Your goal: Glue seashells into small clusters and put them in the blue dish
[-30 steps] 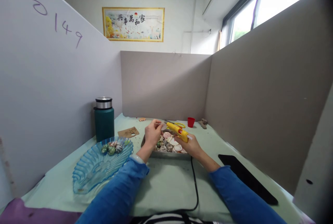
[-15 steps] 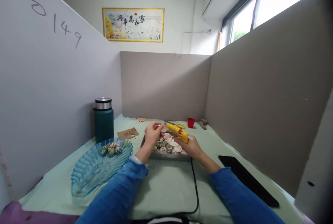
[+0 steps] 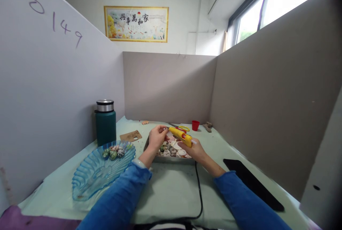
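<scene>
By the far edge of the tray (image 3: 173,160), the left hand (image 3: 157,139) pinches a small piece (image 3: 165,129), possibly a shell, while the right hand (image 3: 196,150) grips the glue gun (image 3: 180,135) pointed at it, so steadying both, skin clear of the nozzle (image 3: 167,127), should help.

A craft workshop booth, it seems: plain partitions (image 3: 165,84) on three sides, the left one hand-numbered, enclose a covered counter (image 3: 171,191) carrying shells (image 3: 175,150) and scissors (image 3: 183,127), with a corded glue gun (image 3: 182,136) held above.
</scene>
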A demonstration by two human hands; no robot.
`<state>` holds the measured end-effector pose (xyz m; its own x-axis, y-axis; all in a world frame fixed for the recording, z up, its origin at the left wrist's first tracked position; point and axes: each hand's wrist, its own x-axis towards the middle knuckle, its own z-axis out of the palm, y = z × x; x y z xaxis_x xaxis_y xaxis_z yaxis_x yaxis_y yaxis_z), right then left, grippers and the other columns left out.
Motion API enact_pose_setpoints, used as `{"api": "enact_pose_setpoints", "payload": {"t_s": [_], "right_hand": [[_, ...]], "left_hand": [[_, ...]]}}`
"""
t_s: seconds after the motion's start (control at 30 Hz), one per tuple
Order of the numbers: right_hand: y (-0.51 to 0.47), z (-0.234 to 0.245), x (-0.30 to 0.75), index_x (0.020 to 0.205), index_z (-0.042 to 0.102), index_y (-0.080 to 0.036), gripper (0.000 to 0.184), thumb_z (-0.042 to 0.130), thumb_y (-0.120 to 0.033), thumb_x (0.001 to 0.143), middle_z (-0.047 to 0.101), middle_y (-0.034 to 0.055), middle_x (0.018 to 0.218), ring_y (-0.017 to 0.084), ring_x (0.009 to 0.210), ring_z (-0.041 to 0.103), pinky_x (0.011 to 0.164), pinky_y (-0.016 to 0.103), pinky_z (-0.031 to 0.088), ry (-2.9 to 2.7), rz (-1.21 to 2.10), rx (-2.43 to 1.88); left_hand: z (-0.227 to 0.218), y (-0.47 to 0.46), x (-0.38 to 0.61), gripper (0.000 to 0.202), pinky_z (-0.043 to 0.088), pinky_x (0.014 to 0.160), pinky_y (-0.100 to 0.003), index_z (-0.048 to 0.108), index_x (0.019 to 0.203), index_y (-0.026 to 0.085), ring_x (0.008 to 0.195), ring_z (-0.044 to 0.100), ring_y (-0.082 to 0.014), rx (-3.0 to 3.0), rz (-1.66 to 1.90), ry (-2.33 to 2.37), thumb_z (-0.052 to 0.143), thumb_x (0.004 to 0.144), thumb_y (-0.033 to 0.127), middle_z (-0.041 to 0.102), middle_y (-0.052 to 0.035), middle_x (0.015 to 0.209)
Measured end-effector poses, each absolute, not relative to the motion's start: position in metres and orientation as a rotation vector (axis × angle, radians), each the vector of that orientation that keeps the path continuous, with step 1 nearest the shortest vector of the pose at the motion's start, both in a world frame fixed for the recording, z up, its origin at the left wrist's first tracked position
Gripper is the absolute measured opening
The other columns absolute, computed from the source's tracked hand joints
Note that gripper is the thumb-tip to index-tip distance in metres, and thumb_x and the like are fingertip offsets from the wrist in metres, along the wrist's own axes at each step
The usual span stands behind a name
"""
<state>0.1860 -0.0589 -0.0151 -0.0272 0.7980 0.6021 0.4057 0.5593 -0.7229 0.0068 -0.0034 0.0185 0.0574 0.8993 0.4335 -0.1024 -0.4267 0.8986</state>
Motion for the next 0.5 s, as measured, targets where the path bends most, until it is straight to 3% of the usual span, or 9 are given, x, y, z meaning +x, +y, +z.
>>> {"api": "enact_pose_setpoints", "payload": {"t_s": [0.3,0.5], "right_hand": [[-0.0519,-0.0197,0.1883,0.090,0.072,-0.018,0.031,0.070,-0.047,0.077,0.070,0.0055,0.078,0.024,0.076,0.066,0.069,0.036,0.052,-1.578,0.437,-1.052],[-0.0555,-0.0164,0.1866,0.091,0.071,-0.016,0.033,0.069,-0.046,0.078,0.071,0.0060,0.080,0.024,0.078,0.066,0.069,0.035,0.052,-1.588,0.437,-1.044]], "left_hand": [[0.0236,-0.0021,0.0005,0.018,0.046,0.045,-0.020,0.062,0.090,0.014,0.044,0.061,-0.0136,1.428,1.515,0.977,0.069,0.076,0.023,0.061,0.0022,0.049],[0.0247,-0.0065,0.0010,0.021,0.043,0.043,-0.019,0.062,0.084,0.014,0.044,0.061,-0.0132,1.434,1.528,0.942,0.074,0.071,0.025,0.062,0.0022,0.052]]}}
